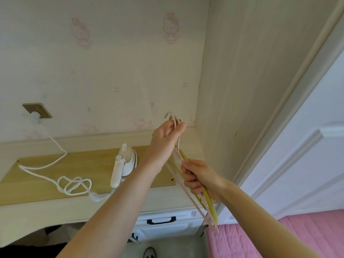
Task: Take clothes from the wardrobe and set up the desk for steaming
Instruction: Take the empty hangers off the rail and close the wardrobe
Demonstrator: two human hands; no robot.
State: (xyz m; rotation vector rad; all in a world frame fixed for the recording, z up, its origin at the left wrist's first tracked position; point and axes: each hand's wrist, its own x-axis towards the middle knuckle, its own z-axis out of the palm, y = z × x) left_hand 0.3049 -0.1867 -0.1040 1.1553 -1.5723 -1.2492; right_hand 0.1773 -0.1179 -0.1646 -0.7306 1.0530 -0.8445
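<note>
Hangers held over the tabletop corner, steamer waiting to the left

A pale wood tabletop (46, 175) under cartoon-print wallpaper (111, 53), wardrobe side panel (232, 90) right of both hands; the left hand (165, 135) curls its grip round the hooks of the bunched hangers (208, 200), the right hand (200, 180) clenches their pink and yellow arms lower down; left of the left hand stands a white steamer (123, 164), its cord (74, 183) plugged into the wall socket (37, 110); pink bed (307, 233) below the right hand
</note>
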